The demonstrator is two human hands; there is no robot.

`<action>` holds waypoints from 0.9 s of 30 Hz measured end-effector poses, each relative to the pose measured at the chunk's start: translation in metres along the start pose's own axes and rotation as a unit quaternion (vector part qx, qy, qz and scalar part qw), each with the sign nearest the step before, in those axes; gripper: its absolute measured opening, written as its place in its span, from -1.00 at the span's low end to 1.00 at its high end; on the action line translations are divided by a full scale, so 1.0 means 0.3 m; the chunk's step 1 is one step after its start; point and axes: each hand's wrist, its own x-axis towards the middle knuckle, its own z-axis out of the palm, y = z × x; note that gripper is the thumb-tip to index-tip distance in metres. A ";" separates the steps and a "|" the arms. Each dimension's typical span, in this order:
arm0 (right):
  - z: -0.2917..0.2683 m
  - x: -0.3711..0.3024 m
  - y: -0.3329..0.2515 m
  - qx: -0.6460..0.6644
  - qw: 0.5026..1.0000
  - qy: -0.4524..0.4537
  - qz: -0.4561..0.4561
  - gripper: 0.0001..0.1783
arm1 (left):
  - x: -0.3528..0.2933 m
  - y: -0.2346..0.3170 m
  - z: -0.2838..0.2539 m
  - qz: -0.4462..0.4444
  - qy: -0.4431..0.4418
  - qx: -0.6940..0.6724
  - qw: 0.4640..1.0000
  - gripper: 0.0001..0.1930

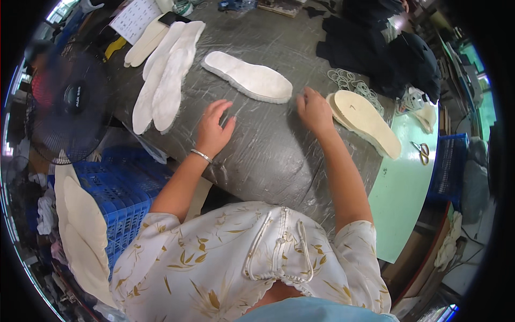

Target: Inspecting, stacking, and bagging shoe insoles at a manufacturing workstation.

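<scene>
A single white fleecy insole [249,79] lies flat on the dark worktable, just beyond my hands. My left hand [215,129], with a bracelet at its wrist, hovers near the table with thumb and fingers apart and nothing in it. My right hand [315,111] is beside the heel end of that insole, its fingers loosely bent and apart, holding nothing that I can see. Close to its outer side rest cream insoles [370,122], one overlapping another. Left of the single insole, several white fleecy insoles [167,80] are laid overlapping.
A fan [75,99] stands at the left, above blue crates [126,198] and cream insole pieces [80,231]. Elastic bands [346,79] and black cloth [354,51] lie at the far right. Scissors [423,153] sit on a pale green board [399,188]. A phone [173,19] is at the far left.
</scene>
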 end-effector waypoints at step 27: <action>0.191 0.053 -0.128 0.454 0.843 -0.077 0.276 -0.78 | -0.419 -0.074 -0.266 -0.062 0.083 -0.060 0.993 -0.68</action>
